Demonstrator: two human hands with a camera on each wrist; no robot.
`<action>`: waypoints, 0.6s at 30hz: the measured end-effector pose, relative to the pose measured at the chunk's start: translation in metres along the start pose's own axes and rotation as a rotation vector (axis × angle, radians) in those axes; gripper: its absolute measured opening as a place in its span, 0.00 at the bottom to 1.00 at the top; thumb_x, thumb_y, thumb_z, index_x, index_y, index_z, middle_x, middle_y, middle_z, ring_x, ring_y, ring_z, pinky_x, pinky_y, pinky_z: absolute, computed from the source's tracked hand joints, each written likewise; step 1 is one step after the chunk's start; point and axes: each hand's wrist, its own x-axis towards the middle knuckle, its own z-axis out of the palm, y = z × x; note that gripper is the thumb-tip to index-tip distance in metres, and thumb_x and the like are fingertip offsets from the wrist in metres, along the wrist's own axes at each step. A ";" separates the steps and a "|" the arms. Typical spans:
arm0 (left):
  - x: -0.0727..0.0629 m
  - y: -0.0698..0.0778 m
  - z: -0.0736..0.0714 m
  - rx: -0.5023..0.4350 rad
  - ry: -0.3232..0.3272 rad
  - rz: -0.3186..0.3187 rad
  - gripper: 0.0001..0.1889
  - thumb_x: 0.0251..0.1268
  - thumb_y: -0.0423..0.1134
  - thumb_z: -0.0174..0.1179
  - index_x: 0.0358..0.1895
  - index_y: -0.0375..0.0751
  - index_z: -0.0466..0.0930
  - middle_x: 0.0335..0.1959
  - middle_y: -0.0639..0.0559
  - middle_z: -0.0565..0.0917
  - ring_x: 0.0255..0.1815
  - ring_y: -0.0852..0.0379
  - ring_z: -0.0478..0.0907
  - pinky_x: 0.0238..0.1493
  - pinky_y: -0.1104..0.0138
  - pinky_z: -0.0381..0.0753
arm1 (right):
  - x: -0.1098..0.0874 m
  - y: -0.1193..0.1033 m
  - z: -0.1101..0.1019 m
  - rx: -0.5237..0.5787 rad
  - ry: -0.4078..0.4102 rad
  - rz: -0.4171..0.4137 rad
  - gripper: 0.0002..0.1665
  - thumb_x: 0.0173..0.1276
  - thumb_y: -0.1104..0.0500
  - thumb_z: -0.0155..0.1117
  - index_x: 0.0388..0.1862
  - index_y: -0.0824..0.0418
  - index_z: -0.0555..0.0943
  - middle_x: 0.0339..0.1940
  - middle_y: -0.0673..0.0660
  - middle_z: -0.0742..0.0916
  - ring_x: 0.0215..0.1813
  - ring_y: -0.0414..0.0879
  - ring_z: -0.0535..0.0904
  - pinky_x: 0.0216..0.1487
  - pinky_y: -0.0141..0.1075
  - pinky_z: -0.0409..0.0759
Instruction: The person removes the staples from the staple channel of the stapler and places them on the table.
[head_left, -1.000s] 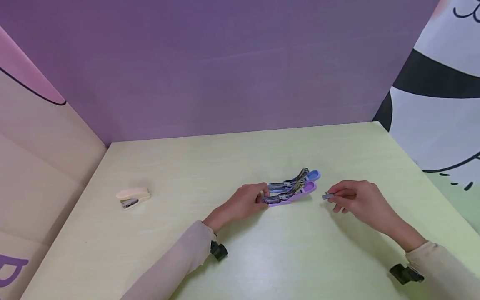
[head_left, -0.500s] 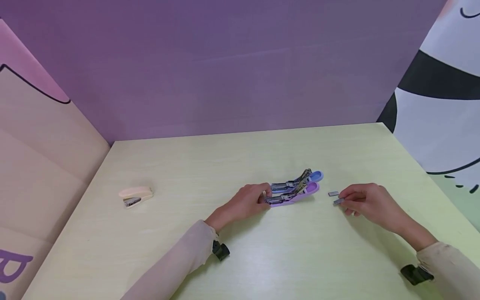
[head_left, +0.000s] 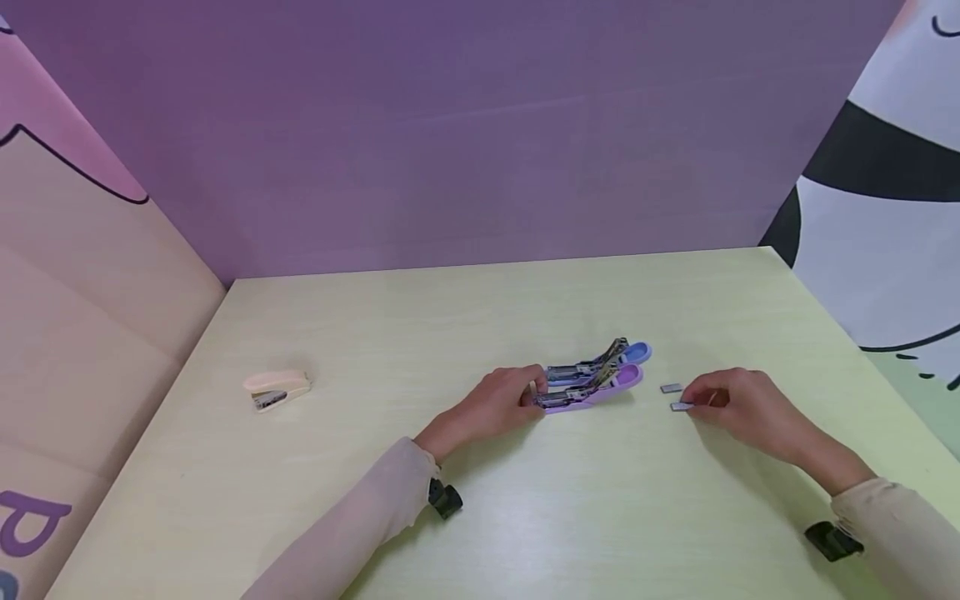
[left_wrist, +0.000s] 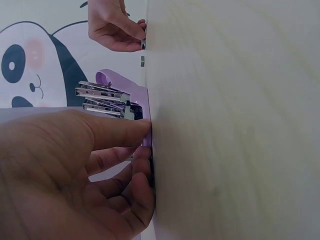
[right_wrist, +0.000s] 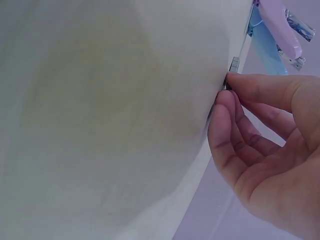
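Note:
Two opened staplers lie side by side on the table, a purple stapler (head_left: 628,377) in front and a blue stapler (head_left: 639,352) behind it. My left hand (head_left: 498,400) grips their left ends; in the left wrist view its thumb presses the purple base and its curled fingers lie on the far side. To the right, my right hand (head_left: 738,408) pinches a small grey strip of staples (head_left: 679,407) between thumb and fingertip, right at the tabletop. A second strip of staples (head_left: 671,388) lies just behind it. In the right wrist view the fingertips mostly hide the pinched strip.
A closed cream-pink stapler (head_left: 277,390) rests at the left on the pale wooden table (head_left: 420,325). A purple wall panel (head_left: 480,150) rises along the back edge, with printed panels at both sides.
The right hand has moved slightly right, leaving one strip of staples on the table and lowering the other beside it. The left hand stays at the staplers.

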 end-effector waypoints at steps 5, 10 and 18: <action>0.001 0.000 0.001 0.005 -0.006 -0.002 0.10 0.67 0.34 0.64 0.47 0.43 0.75 0.26 0.56 0.76 0.26 0.63 0.68 0.33 0.72 0.66 | -0.002 0.001 0.000 -0.028 0.010 -0.017 0.10 0.55 0.69 0.75 0.35 0.58 0.87 0.30 0.46 0.86 0.29 0.33 0.74 0.30 0.30 0.74; 0.001 0.000 0.002 0.010 -0.007 0.006 0.10 0.67 0.34 0.64 0.47 0.43 0.74 0.25 0.57 0.74 0.26 0.64 0.67 0.34 0.72 0.65 | -0.003 0.000 0.002 -0.035 -0.001 -0.011 0.10 0.56 0.70 0.74 0.35 0.58 0.87 0.30 0.46 0.86 0.29 0.34 0.74 0.30 0.30 0.75; -0.002 -0.002 -0.002 -0.025 -0.015 0.022 0.10 0.67 0.31 0.63 0.48 0.41 0.75 0.26 0.56 0.75 0.27 0.63 0.68 0.34 0.72 0.67 | -0.002 -0.003 0.000 -0.051 -0.027 -0.010 0.09 0.58 0.69 0.74 0.36 0.58 0.86 0.31 0.46 0.86 0.29 0.35 0.77 0.30 0.31 0.77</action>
